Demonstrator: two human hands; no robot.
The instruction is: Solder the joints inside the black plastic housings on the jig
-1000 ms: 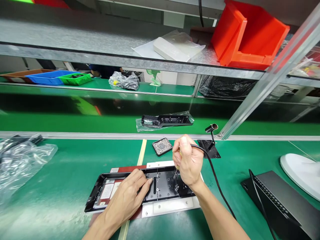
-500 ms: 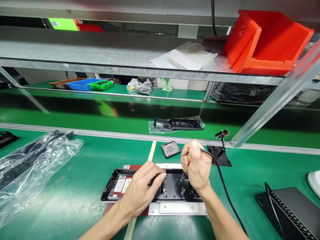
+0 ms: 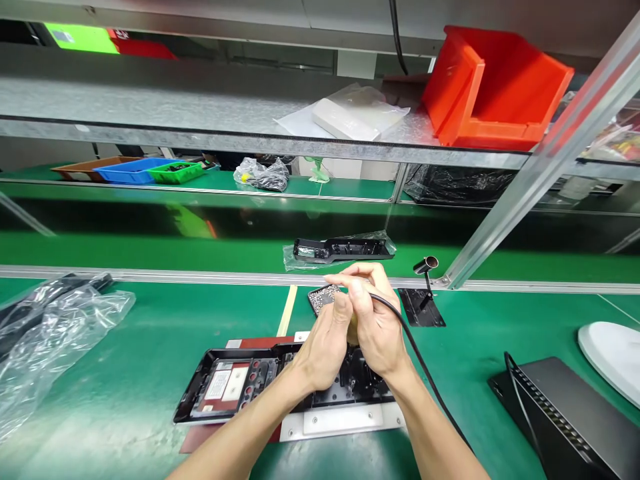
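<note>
A black plastic housing [image 3: 200, 380] lies on a white and dark red fixture [image 3: 345, 421] near the front of the green table. Above its right part, my right hand [image 3: 377, 320] is closed around a yellowish tool [image 3: 353, 330], from which a black cable runs down to the right. My left hand [image 3: 325, 347] is close against the tool and my right hand, its fingers closed; whatever they pinch is hidden. Just behind both hands sits a small black tray of tiny metal screws [image 3: 321, 297], partly covered by my fingers.
A metal tube on a black stand [image 3: 425, 300] is behind right. A black device [image 3: 575, 413] and white object [image 3: 613, 357] lie right, plastic-wrapped parts [image 3: 55, 333] left. Another black housing [image 3: 345, 249] lies behind the rail. A red bin [image 3: 500, 93] sits on the shelf.
My left hand has moved from the housing up and right to meet my right hand. My right hand with the tool has shifted left, nearer the screw tray. The housing now sits slightly tilted.
</note>
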